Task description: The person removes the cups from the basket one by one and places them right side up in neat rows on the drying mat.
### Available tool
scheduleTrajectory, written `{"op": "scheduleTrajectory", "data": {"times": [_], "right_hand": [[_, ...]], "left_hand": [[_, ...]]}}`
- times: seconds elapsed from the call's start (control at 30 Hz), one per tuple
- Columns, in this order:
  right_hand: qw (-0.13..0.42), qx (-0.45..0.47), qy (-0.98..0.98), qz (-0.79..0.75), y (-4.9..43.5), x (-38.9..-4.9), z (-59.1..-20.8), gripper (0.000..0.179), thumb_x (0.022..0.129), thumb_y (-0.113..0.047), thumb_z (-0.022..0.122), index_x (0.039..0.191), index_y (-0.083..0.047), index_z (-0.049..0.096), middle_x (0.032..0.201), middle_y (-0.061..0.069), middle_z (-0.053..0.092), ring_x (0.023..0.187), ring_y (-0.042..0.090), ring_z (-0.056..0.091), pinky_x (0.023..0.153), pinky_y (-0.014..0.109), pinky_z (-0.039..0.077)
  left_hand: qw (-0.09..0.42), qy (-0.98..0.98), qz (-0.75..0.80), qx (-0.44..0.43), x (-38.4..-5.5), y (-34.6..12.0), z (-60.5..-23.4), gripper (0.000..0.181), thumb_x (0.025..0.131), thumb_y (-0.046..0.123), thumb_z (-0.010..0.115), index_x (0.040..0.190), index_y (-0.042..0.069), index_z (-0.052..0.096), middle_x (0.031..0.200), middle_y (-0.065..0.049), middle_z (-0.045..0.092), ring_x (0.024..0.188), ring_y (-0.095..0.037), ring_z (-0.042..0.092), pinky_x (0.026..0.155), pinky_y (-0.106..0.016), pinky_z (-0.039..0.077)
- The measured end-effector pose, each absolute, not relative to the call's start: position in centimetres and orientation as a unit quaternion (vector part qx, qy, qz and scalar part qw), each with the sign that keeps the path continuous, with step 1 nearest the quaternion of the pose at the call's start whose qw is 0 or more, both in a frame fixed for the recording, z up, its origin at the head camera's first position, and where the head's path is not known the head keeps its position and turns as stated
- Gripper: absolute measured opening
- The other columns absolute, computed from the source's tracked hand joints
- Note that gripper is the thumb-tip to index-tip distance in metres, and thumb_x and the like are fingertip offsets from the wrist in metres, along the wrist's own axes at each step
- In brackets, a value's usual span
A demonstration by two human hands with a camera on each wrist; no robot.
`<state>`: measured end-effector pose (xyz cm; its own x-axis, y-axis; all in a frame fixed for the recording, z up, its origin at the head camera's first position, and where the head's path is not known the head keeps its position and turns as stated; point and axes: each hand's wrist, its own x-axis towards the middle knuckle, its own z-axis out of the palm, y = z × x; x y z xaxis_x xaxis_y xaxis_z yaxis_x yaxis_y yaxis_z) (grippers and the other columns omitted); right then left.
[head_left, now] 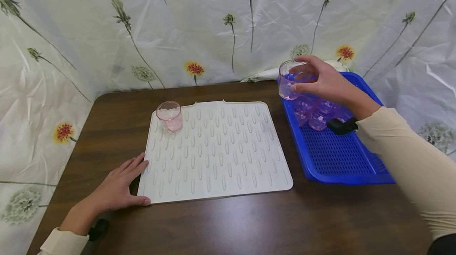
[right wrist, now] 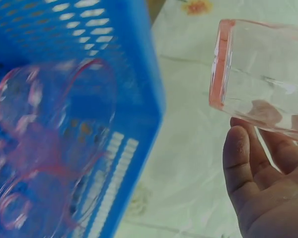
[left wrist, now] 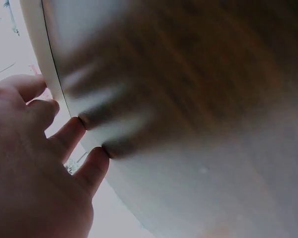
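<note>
1. Presumably mid-unloading, a pink tumbler (head_left: 287, 85) is gripped by the right hand (head_left: 328, 80) near the basket (head_left: 342, 177).
2. The drying mat (head_left: 217, 152) is touched by the outspread left hand (head_left: 119, 185).
3. Leftward carrying seems needed.

Left hand (head_left: 119, 187) spread, right hand (head_left: 325, 80) gripping

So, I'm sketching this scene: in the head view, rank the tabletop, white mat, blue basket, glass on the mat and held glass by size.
Tabletop
White mat
Blue basket
Unranked: glass on the mat and held glass, close in size; the right hand partly covers the latter.
</note>
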<state>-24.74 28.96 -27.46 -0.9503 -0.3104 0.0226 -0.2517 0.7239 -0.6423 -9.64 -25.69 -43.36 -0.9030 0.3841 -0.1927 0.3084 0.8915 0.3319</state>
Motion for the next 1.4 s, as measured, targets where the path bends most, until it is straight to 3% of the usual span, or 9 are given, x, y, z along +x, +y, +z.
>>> {"op": "scheduleTrajectory", "data": {"times": [0.1, 0.23, 0.67, 1.0, 1.23, 1.4], "right_hand": [[0.045, -0.154, 0.925, -0.343, 27.3, -25.5, -27.3, 0.085, 0.091, -0.036, 0.071, 0.158, -0.02, 0.022, 0.149, 0.012, 0.051, 0.13, 0.033, 0.054, 0.097, 0.036, 0.051], [0.053, -0.156, 0.919, -0.359, 25.0, -26.5, -27.6, 0.086, 0.089, -0.037, 0.073, 0.157, -0.015, 0.024, 0.149, 0.013, 0.05, 0.131, 0.035, 0.053, 0.105, 0.057, 0.044], [0.1, -0.176, 0.908, -0.367, 20.1, -28.6, -30.6, 0.082, 0.089, -0.029, 0.073, 0.154, -0.008, 0.027, 0.149, 0.016, 0.049, 0.126, 0.034, 0.057, 0.102, 0.051, 0.05], [0.1, -0.163, 0.904, -0.383, 17.1, -28.4, -33.4, 0.081, 0.088, -0.03, 0.074, 0.153, -0.009, 0.029, 0.145, 0.012, 0.054, 0.123, 0.028, 0.06, 0.101, 0.047, 0.051], [0.113, -0.15, 0.897, -0.4, 13.5, -28.0, -35.2, 0.086, 0.084, -0.04, 0.076, 0.152, -0.013, 0.031, 0.146, 0.007, 0.053, 0.13, 0.026, 0.053, 0.106, 0.047, 0.048], [0.109, -0.138, 0.891, -0.419, 11.4, -27.6, -36.3, 0.084, 0.083, -0.038, 0.078, 0.151, -0.015, 0.035, 0.145, 0.007, 0.052, 0.128, 0.025, 0.051, 0.103, 0.047, 0.048]], "left_hand": [[0.132, 0.965, 0.145, 0.174, -9.7, -25.7, -43.4, 0.113, 0.068, 0.072, 0.075, 0.153, 0.009, 0.037, 0.165, -0.015, 0.025, 0.145, -0.045, 0.028, 0.105, -0.073, 0.032], [0.136, 0.966, 0.14, 0.171, -9.7, -25.7, -43.3, 0.113, 0.067, 0.074, 0.073, 0.153, 0.01, 0.038, 0.165, -0.014, 0.025, 0.145, -0.044, 0.028, 0.105, -0.073, 0.032], [0.124, 0.966, 0.132, 0.185, -9.8, -25.6, -43.0, 0.111, 0.067, 0.074, 0.073, 0.152, 0.01, 0.04, 0.164, -0.014, 0.027, 0.144, -0.043, 0.03, 0.104, -0.071, 0.034], [0.126, 0.964, 0.136, 0.189, -9.8, -25.6, -43.1, 0.109, 0.069, 0.072, 0.073, 0.152, 0.009, 0.04, 0.164, -0.014, 0.027, 0.144, -0.044, 0.03, 0.105, -0.072, 0.034], [0.13, 0.965, 0.137, 0.181, -9.8, -25.7, -43.3, 0.11, 0.068, 0.074, 0.072, 0.152, 0.011, 0.039, 0.165, -0.013, 0.025, 0.145, -0.044, 0.029, 0.105, -0.072, 0.032], [0.128, 0.965, 0.139, 0.183, -9.8, -25.8, -43.4, 0.11, 0.069, 0.073, 0.072, 0.152, 0.01, 0.039, 0.165, -0.013, 0.024, 0.145, -0.044, 0.028, 0.106, -0.072, 0.032]]}}
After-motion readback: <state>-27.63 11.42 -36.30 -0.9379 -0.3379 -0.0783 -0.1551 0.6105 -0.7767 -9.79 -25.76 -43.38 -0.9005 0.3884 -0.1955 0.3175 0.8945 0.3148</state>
